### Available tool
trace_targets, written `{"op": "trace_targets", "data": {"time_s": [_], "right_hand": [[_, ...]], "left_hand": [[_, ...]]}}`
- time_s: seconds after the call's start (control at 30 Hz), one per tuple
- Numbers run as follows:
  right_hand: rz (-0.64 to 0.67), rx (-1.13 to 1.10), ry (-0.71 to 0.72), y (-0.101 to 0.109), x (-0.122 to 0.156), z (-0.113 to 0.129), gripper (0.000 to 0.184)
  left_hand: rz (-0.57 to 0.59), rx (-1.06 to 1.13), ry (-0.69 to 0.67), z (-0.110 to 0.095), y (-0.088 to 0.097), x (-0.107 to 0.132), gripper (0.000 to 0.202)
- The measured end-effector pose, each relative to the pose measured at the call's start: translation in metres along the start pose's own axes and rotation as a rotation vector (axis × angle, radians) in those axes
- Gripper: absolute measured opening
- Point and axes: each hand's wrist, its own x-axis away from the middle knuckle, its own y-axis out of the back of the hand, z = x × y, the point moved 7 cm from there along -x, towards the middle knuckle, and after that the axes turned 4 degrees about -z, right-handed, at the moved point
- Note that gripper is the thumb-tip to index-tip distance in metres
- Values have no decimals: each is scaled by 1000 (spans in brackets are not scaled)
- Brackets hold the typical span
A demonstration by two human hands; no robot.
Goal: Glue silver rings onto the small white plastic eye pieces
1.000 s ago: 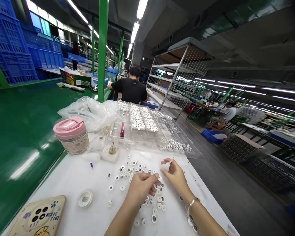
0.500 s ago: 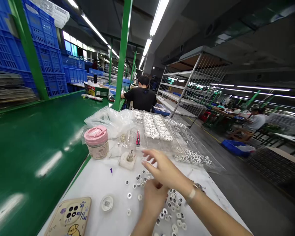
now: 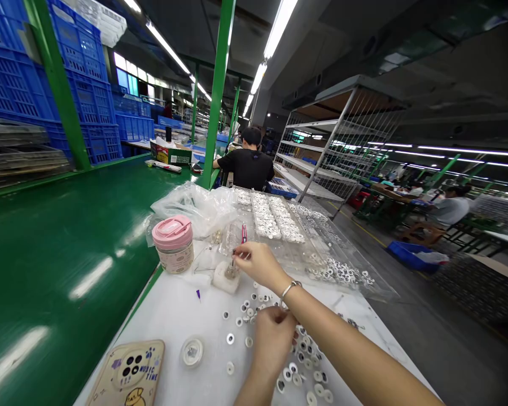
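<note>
Your right hand (image 3: 260,266), fingers (image 3: 240,252) together at white block (image 3: 225,280), left hand (image 3: 273,339) over white rings (image 3: 305,361), its grip unclear, on the bench (image 3: 152,321)

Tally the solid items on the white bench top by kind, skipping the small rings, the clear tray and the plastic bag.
Pink-lidded jars: 1
Phone cases: 1
Round reels: 1
White blocks: 1
Total: 4

Many small white rings (image 3: 230,338) with dark hole lie flat, scattered around the left hand (image 3: 273,338); a white block (image 3: 225,280) sits just under the right hand (image 3: 258,265).
</note>
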Motion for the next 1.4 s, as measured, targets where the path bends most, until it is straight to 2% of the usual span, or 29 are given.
{"op": "trace_targets", "data": {"time_s": [0.07, 0.13, 0.17, 0.23, 0.3, 0.4, 0.47, 0.57, 0.83, 1.23, 1.4], "right_hand": [[-82, -49, -20, 18, 6, 5, 17], [-199, -124, -39, 47, 19, 8, 19], [-307, -197, -39, 67, 29, 9, 18], [-495, -305, -35, 104, 57, 6, 17], [-640, -311, -80, 133, 89, -3, 16], [-771, -277, -180, 159, 135, -25, 17], [-769, -275, -225, 163, 156, -39, 18], [-713, -269, -239, 157, 168, -50, 17], [-654, -199, -179, 143, 165, -48, 12], [-657, -179, -263, 140, 169, -56, 15], [-694, -223, -235, 145, 172, -56, 15]], "left_hand": [[-1, 15, 9, -1, 0, 0, 21], [6, 32, 20, -2, 0, 1, 27], [11, 42, 27, -2, 0, 2, 30], [18, 66, 43, -1, -1, 2, 34], [20, 92, 63, -1, -1, 3, 36], [30, 137, 95, -1, -1, 5, 36], [33, 159, 111, -2, -1, 6, 34], [32, 163, 118, -4, -1, 9, 34], [59, 93, 92, -2, -3, 10, 36], [66, 54, 116, -1, -3, 11, 37], [74, 43, 130, 1, -3, 12, 37]]}}
